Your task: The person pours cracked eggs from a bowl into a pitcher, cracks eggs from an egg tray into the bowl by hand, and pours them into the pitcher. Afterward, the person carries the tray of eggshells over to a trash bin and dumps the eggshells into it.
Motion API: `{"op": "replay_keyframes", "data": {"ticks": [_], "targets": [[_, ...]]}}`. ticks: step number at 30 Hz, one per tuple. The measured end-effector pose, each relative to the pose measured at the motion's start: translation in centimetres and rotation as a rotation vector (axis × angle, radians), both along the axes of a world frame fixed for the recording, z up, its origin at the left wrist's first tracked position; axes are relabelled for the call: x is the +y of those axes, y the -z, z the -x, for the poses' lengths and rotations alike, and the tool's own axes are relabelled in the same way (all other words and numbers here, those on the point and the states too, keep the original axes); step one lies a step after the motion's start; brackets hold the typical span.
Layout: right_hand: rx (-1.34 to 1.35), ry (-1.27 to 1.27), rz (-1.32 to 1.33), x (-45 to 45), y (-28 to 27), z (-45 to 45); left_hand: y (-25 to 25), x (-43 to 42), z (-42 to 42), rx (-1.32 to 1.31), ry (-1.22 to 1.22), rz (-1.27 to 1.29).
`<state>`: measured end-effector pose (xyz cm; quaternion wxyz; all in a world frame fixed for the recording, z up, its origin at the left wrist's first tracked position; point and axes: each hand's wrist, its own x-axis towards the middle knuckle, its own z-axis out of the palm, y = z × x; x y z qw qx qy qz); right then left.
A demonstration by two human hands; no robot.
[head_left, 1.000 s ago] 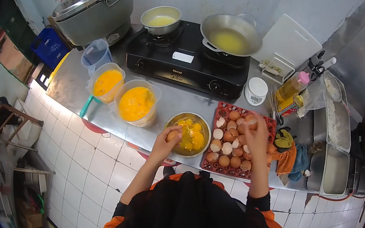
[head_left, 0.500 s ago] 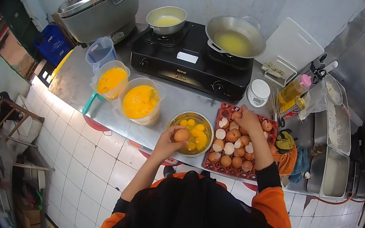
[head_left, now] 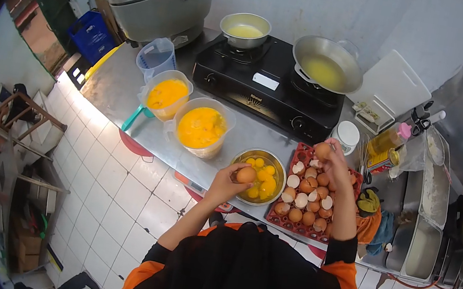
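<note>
Egg (head_left: 246,175) sits in the left hand (head_left: 227,185), fingers curled round it, the bowl (head_left: 283,174) just beyond them; the right hand's (head_left: 336,167) fingers pinch a second egg (head_left: 322,151), the tray (head_left: 290,227) beneath. Both should be light, stiff but brittle, best held gently round the middle.

A loose black cloth (head_left: 249,279) is worn over the upper body, creased into soft folds along its middle. Beneath it, an orange and black top is partly shown: the left sleeve (head_left: 135,278) and the right sleeve (head_left: 351,287) are coloured bright orange, and each is finished with a wide black cuff (head_left: 342,250). A little more orange is seen at the cloth's far edge. The left hand (head_left: 231,184), the right hand (head_left: 336,167) and both forearms (head_left: 189,221) are bare.
</note>
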<state>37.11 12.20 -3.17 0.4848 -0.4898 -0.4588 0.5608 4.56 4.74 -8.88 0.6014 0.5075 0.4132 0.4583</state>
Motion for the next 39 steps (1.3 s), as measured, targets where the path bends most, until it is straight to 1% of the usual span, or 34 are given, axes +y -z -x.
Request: {"op": "replay_keyframes", "data": {"ticks": [2, 4, 6, 8, 9, 11, 12, 14, 15, 17, 18, 20, 21, 24, 27, 30, 36, 39], "targets": [[0.388, 0.034, -0.048, -3.0, -2.5, 4.2, -1.3, 0.2, -0.5, 0.051, 0.003, 0.034], [-0.267, 0.174, -0.474, -5.7, -2.1, 8.4, -2.4, 0.1, -1.1, 0.077, 0.007, 0.051], [-0.612, 0.196, -0.762, -8.1, -0.9, 11.8, -3.1, 0.2, -1.7, 0.075, 0.008, 0.047], [-0.803, -0.070, -0.733, -8.9, 1.6, 14.0, -3.2, 0.2, -1.8, 0.193, 0.041, 0.004], [-0.762, -0.046, -0.714, -9.1, 1.6, 14.2, -3.3, 0.2, -1.8, 0.251, 0.056, -0.019], [-0.679, -0.015, -0.680, -9.0, 1.6, 14.3, -2.4, 0.3, -1.7, 0.117, 0.057, -0.017], [-0.571, 0.003, -0.598, -9.0, 1.0, 14.2, -2.0, 0.2, -1.6, 0.052, 0.055, -0.012], [-0.355, 0.044, -0.422, -9.1, -0.6, 13.7, -2.1, 0.0, -1.2, 0.043, 0.055, -0.001], [-0.225, 0.041, -0.389, -8.4, 0.9, 13.4, -2.1, 0.2, -1.1, 0.036, 0.056, -0.002], [0.232, -0.105, -0.051, -7.8, 3.4, 11.9, -1.3, 0.3, -1.4, 0.064, -0.016, -0.114], [0.457, -0.178, 0.122, -7.7, 3.5, 11.6, -1.1, 0.4, -1.5, 0.075, -0.053, -0.170], [0.353, -0.211, 0.156, -7.9, 3.9, 11.6, -0.7, 0.7, -1.1, 0.104, -0.007, -0.199], [0.302, -0.230, 0.174, -8.0, 3.2, 12.0, -1.0, 0.9, -1.0, 0.119, 0.014, -0.212], [0.077, -0.262, 0.087, -8.5, 0.9, 12.9, -2.2, 0.8, -0.9, 0.153, 0.020, -0.062], [-0.242, -0.115, -0.201, -8.7, 1.9, 13.6, -2.4, 0.6, -0.6, 0.119, 0.032, -0.095], [-0.506, -0.161, -0.370, -9.0, 0.6, 13.2, -2.7, 0.2, -0.5, 0.200, 0.005, -0.158], [-0.579, -0.084, -0.419, -9.1, 0.7, 14.2, -2.1, -0.9, -1.5, 0.224, -0.139, -0.124], [-0.618, -0.049, -0.485, -8.9, 1.5, 14.4, -1.8, -1.2, -1.8, 0.254, -0.208, -0.174]]}}
